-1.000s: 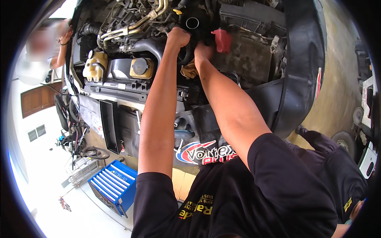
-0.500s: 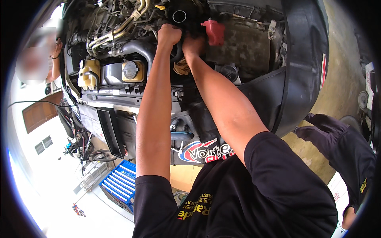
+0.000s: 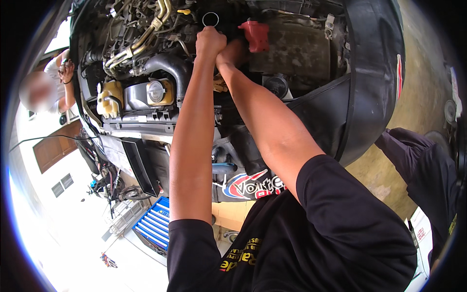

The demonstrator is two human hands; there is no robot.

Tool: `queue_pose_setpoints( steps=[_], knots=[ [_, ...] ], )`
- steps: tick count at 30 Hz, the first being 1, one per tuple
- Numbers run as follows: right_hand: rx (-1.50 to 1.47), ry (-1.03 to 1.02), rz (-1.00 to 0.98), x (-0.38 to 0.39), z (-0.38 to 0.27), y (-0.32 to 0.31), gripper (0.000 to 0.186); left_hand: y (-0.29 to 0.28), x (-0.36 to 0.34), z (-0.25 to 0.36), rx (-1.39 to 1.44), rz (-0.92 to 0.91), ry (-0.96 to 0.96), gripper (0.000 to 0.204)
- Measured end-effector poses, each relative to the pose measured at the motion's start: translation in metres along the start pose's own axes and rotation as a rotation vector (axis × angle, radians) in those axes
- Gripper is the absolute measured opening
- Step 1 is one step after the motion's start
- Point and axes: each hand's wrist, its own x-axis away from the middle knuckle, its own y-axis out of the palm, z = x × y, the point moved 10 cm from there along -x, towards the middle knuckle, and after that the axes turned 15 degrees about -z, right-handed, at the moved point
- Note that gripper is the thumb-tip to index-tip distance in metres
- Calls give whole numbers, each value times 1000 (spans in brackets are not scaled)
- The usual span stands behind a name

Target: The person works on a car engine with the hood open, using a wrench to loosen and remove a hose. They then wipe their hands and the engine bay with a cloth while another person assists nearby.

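Observation:
Both my arms reach into a vehicle's engine bay. My left hand [image 3: 210, 43] is a closed fist just below a pale, round ring-shaped rim [image 3: 210, 19] with a dark centre; what it grips, if anything, is hidden. Close against it on the right, my right hand [image 3: 232, 53] goes down into shadow, its fingers hidden. A red plastic cover [image 3: 256, 36] sits right of my hands, beside the dark battery [image 3: 291, 53]. Left of my forearm runs a thick black hose [image 3: 170, 64]. Below my right wrist lies a crumpled yellow-brown piece [image 3: 220, 83], partly covered by my arm.
A yellowed reservoir with a round cap [image 3: 157, 92] stands on the left. A black fender cover [image 3: 367, 82] drapes the vehicle's edge; a blue-handled tool [image 3: 224, 168] lies at the front. Behind are a blue tool chest [image 3: 154, 224] and one person at far left, another at right [image 3: 428, 170].
The view has shifted slightly, so the engine bay sits a little further left. My left fist has come nearer to my right hand and now touches or overlaps it.

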Motion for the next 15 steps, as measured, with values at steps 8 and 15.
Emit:
queue_pose_setpoints(
  steps=[8,15],
  knots=[
    [11,-322,-245,-10,-6,51,36,31,-41,4,18,-214,-165,46],
    [242,-285,-229,-19,-4,49,34,16,7,22,149,55,-418,52]
  ],
)
